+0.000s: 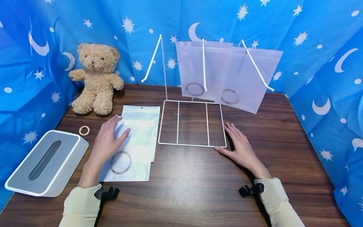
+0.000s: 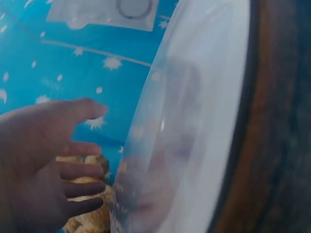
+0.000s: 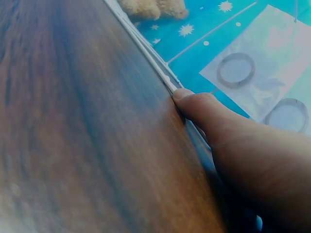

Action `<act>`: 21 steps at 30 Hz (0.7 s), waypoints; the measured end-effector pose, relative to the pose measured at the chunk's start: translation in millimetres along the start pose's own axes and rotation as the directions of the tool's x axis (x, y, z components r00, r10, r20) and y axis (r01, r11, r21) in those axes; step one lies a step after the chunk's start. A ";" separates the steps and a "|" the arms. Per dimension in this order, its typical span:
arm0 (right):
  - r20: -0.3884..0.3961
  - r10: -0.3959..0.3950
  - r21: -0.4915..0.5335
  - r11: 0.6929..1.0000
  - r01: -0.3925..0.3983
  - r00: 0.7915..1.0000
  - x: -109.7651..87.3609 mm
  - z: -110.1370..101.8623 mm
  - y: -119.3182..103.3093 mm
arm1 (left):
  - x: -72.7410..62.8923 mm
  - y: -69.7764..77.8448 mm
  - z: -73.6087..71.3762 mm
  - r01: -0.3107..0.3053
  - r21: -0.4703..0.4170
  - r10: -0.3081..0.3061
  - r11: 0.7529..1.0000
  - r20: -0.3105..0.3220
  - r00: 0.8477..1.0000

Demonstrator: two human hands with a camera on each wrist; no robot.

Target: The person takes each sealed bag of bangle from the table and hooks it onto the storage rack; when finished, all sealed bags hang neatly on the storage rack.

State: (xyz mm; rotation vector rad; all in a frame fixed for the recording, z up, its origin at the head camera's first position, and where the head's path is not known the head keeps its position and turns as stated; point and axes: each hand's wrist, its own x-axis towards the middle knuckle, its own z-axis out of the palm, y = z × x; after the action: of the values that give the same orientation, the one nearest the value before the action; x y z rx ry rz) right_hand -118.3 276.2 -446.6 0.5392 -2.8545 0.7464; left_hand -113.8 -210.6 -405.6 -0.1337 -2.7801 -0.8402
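Left hand [image 1: 106, 138], fingers loosely spread, over bags [image 1: 139, 140] toward left edge of table [image 1: 193, 179]; right hand [image 1: 241, 149], fingers extended, touching front-right corner of rack [image 1: 193, 145], where light steadying and pinching only the top bag seem soundest.

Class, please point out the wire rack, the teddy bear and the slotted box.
Wire rack [image 1: 207, 124]: head view, inner bar of its base.
Teddy bear [image 1: 97, 82]: head view, belly.
Slotted box [image 1: 57, 160]: head view, grey top.
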 end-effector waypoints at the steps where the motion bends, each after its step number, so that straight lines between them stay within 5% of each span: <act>1: 0.002 0.003 0.002 1.000 -0.003 1.000 -0.1 -0.1 -0.3 | -1.4 -3.0 -1.1 0.030 0.015 -0.030 0.999 0.014 0.999; 6: 0.011 0.014 0.009 1.000 -0.014 1.000 -0.4 -0.5 -2.1 | -5.1 -16.0 -3.8 0.123 0.088 -0.130 0.989 0.083 0.988; 12: 0.013 0.022 0.015 1.000 -0.023 1.000 -1.7 -0.9 -2.7 | -5.7 -20.4 -4.1 0.119 0.110 -0.130 0.987 0.093 0.987; 16: 0.017 0.026 0.014 1.000 -0.027 1.000 -0.6 -0.3 -2.9 | -5.8 -20.9 -4.3 0.116 0.049 -0.119 0.992 0.057 0.991; 21: 0.030 0.032 0.015 0.999 -0.032 0.999 1.4 1.1 -3.2 | -6.0 -25.9 -5.4 0.059 -0.142 -0.066 0.988 -0.047 0.997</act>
State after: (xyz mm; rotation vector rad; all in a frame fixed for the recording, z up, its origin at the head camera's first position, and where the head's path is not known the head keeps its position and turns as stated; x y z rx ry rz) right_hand -118.5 272.6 -445.9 0.5116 -2.8935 0.7723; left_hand -110.9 -235.3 -416.5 -0.0486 -2.6889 -1.0402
